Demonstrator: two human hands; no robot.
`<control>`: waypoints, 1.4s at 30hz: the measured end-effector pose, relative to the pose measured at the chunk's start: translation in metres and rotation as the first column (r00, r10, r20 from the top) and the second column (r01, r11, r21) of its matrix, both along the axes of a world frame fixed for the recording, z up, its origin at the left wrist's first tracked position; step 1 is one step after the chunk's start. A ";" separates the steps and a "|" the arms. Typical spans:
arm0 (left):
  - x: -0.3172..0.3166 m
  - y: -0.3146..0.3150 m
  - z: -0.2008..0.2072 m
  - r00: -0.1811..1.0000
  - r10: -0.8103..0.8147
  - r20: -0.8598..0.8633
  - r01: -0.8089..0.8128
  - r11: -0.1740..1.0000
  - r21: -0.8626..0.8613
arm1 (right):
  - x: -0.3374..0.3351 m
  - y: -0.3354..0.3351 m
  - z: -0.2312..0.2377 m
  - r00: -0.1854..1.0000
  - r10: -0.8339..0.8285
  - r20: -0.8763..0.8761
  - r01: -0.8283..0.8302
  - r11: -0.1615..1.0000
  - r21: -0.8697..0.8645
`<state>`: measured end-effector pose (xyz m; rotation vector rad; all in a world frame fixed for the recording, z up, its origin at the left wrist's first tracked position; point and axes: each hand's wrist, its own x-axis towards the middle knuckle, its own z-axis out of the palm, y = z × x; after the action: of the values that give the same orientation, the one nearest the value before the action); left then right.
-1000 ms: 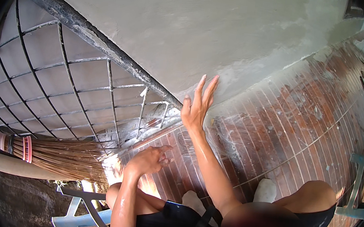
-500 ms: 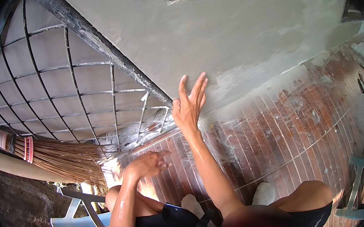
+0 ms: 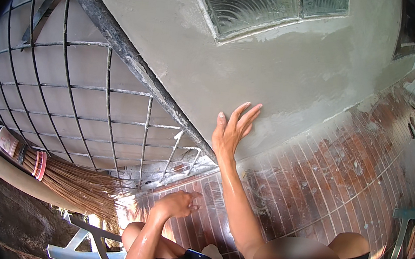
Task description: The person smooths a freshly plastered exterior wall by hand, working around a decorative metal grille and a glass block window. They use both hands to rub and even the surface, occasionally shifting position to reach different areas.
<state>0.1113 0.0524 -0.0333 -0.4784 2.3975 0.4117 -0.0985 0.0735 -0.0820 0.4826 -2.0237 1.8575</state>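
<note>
My right hand (image 3: 231, 135) is raised at the grey plastered wall (image 3: 178, 36), its fingers spread and the fingertips at or close to the damp surface. Nothing is in it. Just left of its wrist, the lower end of a dark, paint-smeared metal bar (image 3: 128, 51) meets the foot of the wall. Lower down, my left hand (image 3: 176, 204) hangs above the brown tiled floor (image 3: 311, 180), fingers loosely bent and apart, and I see nothing held there. Its forearm looks wet.
A metal grille (image 3: 66, 85) fills the left side. Below it lies a stick broom (image 3: 75, 180) with a pink band. Blue-grey metal frames (image 3: 81, 254) stand at lower left and far right. Above, a patterned glass window (image 3: 250, 4) is set in the wall. Pale smears mark the tiles.
The view has tilted upward, bringing in more of the window. My right hand's spread fingers have shifted a little along the wall. My left hand stays low and loosely bent.
</note>
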 end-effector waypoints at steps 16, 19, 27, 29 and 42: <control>-0.013 -0.001 -0.003 0.983 -0.062 -0.174 0.073 0.996 0.055 | -0.047 0.011 0.159 0.667 0.027 -0.744 0.178 0.965 0.195; -0.021 -0.002 -0.002 0.976 -0.080 -0.205 0.094 0.994 0.062 | -0.044 0.007 0.148 0.585 0.060 -0.809 0.194 0.958 0.211; -0.041 0.004 0.005 0.966 -0.090 -0.242 0.113 0.990 0.085 | -0.003 -0.004 0.109 0.549 0.229 -0.804 0.140 0.923 0.359; -0.044 0.006 0.007 0.965 -0.115 -0.234 0.137 0.987 0.083 | 0.004 0.003 0.115 0.557 0.242 -0.795 0.088 0.934 0.346; -0.057 0.011 0.014 0.936 -0.190 -0.298 0.224 0.971 0.086 | 0.014 -0.004 0.158 0.474 0.255 -0.843 0.105 0.934 0.341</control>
<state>0.0543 0.0637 -0.0196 -0.1129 2.6504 0.5573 -0.0847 0.0699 0.0760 1.3354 -1.5265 0.8542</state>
